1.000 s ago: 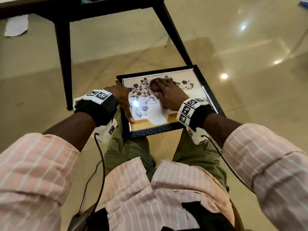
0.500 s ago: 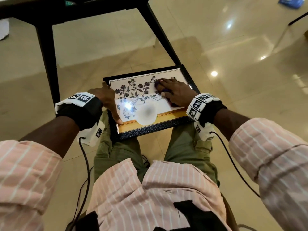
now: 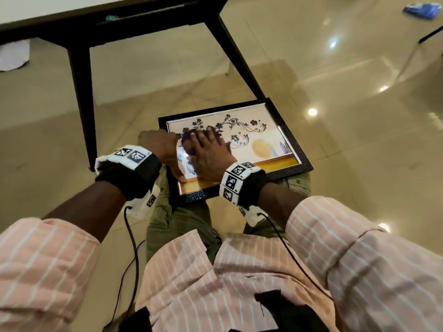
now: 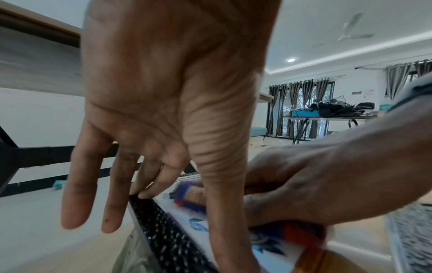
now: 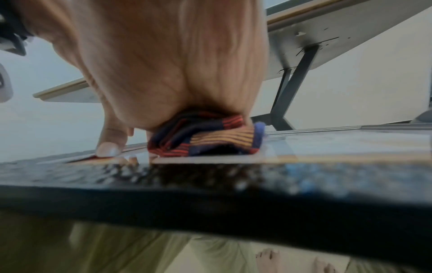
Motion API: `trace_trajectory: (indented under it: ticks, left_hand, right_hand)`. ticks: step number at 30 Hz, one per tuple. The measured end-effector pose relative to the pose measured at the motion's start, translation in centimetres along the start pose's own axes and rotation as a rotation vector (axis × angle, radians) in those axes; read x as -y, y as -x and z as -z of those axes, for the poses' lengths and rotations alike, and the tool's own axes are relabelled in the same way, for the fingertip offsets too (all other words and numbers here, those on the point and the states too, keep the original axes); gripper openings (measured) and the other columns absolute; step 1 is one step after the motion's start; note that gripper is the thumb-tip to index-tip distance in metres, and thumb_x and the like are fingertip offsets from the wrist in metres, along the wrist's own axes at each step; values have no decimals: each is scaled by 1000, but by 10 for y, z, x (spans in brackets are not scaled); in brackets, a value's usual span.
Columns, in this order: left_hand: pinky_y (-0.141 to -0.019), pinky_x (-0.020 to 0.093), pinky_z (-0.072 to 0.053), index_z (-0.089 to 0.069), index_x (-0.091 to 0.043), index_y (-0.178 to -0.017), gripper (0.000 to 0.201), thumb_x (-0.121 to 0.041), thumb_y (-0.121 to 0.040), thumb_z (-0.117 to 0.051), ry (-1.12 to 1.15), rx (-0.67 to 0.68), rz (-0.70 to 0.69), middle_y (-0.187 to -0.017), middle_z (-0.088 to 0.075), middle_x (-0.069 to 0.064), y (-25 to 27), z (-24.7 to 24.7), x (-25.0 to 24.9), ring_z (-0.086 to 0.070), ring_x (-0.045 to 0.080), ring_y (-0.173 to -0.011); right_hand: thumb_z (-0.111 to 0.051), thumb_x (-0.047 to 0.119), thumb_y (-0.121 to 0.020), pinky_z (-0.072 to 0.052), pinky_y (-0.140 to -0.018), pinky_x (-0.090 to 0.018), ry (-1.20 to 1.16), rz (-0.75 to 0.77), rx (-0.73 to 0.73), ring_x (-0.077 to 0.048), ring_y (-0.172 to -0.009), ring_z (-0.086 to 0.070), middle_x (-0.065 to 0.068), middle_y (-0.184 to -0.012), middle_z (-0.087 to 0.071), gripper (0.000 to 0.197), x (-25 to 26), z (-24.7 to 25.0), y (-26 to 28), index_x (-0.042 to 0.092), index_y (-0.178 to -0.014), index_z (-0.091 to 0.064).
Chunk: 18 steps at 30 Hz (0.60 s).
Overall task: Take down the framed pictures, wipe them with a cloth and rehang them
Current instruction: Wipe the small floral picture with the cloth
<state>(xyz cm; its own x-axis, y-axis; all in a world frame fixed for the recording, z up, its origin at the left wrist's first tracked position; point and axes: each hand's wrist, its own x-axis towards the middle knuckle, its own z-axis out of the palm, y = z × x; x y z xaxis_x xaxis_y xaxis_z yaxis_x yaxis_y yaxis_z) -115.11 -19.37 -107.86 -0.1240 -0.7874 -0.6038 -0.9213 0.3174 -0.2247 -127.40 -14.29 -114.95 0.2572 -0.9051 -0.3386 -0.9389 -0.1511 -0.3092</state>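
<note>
A black-framed flower picture lies flat across my lap. My left hand rests on its left edge: the thumb lies along the glass and two fingertips touch the frame's rim, while the other fingers hang straight beside it. My right hand presses a folded striped cloth flat onto the left part of the glass, close beside the left hand. In the right wrist view the cloth is bunched under the palm, behind the frame's near edge. The right part of the picture is uncovered.
A table with black legs stands just beyond my knees, one leg ending at the frame's far corner. A white rag or paper lies on the glossy tile floor at far left. A blue item lies far right.
My right hand has slid the cloth from the upper right of the glass over to the left, up against my left hand. The left hand has stayed on the frame's left edge.
</note>
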Motion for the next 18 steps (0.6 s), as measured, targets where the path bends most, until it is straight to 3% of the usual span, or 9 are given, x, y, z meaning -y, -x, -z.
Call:
trace_trajectory:
  ticks: [3, 5, 7, 9, 11, 13, 14, 16, 18]
  left_hand:
    - [-82, 34, -48, -58, -16, -121, 91, -59, -48, -89, 79, 41, -10, -126, -53, 7, 4, -8, 6, -61, 28, -107]
    - [-90, 41, -51, -46, -18, -134, 124, -71, -29, -86, 123, 60, -71, -135, -43, 6, 4, -16, 13, -58, 30, -111]
    - [-98, 45, -48, -32, -23, -146, 145, -74, -20, -84, 149, 54, -124, -141, -36, 6, 4, -19, 14, -52, 31, -120]
    - [-104, 46, -42, -26, -21, -149, 143, -67, -30, -89, 129, 55, -140, -146, -32, 9, 6, -19, 10, -42, 33, -128]
    - [-108, 49, -37, -23, -11, -150, 144, -67, -34, -88, 65, 47, -125, -153, -21, 14, 8, -17, 0, -30, 34, -138]
    - [-114, 50, -30, -18, -9, -151, 145, -66, -38, -88, 38, 76, -148, -159, -8, 19, 7, -17, -12, -15, 35, -146]
    - [-114, 50, -30, -23, -10, -150, 139, -63, -40, -89, 31, 85, -163, -158, -11, 21, 7, -16, -16, -15, 36, -146]
    - [-111, 49, -36, -40, -11, -141, 119, -58, -44, -91, 15, 86, -170, -152, -26, 20, 4, -14, -22, -26, 37, -140]
    - [-108, 47, -39, -50, -13, -133, 110, -58, -42, -92, -11, 91, -163, -147, -35, 18, 4, -13, -23, -31, 35, -136]
  right_hand:
    - [-39, 41, -102, -8, -120, -48, -31, 323, -19, -29, -150, -4, -8, -162, -14, 64, -4, -6, 0, 12, -155, -18]
    - [-47, 33, -101, -4, -121, -37, -110, 427, -56, -27, -149, -11, -9, -160, -23, 59, -22, -3, 5, 10, -152, -28]
    - [-46, 29, -101, -6, -121, -33, -123, 348, -115, -27, -148, -16, -10, -158, -28, 55, -34, 0, 7, 9, -150, -32]
    - [-38, 36, -100, -17, -119, -45, -63, 209, -146, -28, -147, -18, -9, -158, -27, 58, -26, -6, 7, 11, -151, -29]
    - [-30, 43, -98, -20, -118, -48, -41, 303, -138, -30, -146, -21, -10, -156, -31, 61, -15, -17, 8, 11, -149, -33]
    - [-34, 39, -100, -12, -121, -43, -116, 352, -92, -28, -147, -18, -10, -158, -27, 57, -22, -18, 15, 11, -150, -32]
    - [-34, 40, -101, -9, -122, -44, -135, 282, -100, -27, -148, -14, -9, -159, -23, 58, -30, -13, 16, 12, -152, -28]
    - [-29, 44, -102, -16, -119, -51, -60, 69, -137, -28, -149, -11, -9, -161, -17, 62, -39, -12, 17, 11, -154, -20]
    - [-27, 46, -101, -22, -116, -53, -15, 115, -118, -31, -147, -16, -11, -160, -21, 64, -34, -10, 22, 10, -153, -22]
